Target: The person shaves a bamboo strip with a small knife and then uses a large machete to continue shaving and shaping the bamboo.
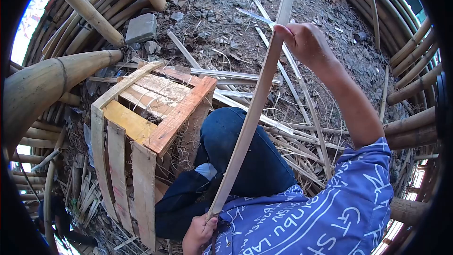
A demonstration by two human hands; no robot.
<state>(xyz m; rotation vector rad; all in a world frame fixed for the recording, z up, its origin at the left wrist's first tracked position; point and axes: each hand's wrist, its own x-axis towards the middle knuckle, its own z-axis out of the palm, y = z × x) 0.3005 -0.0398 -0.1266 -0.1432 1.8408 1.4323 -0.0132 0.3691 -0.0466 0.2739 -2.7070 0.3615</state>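
Long, pale, flat bamboo strip (pixel 253 108)

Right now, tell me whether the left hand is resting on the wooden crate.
No, the left hand grips the lower end of the long pale strip, apart from the wooden crate.

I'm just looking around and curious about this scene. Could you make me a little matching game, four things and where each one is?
Things:
1. Long strip
2. Right hand
3. Block
4. Left hand

Places:
A. Closed on the strip's lower end, by the printed shirt
B. Slanting across, in front of the blue trousers
C. At the strip's upper part, on an outstretched bare forearm
D. On the ground, beyond the wooden crate

Pairs: 1-B, 2-C, 3-D, 4-A
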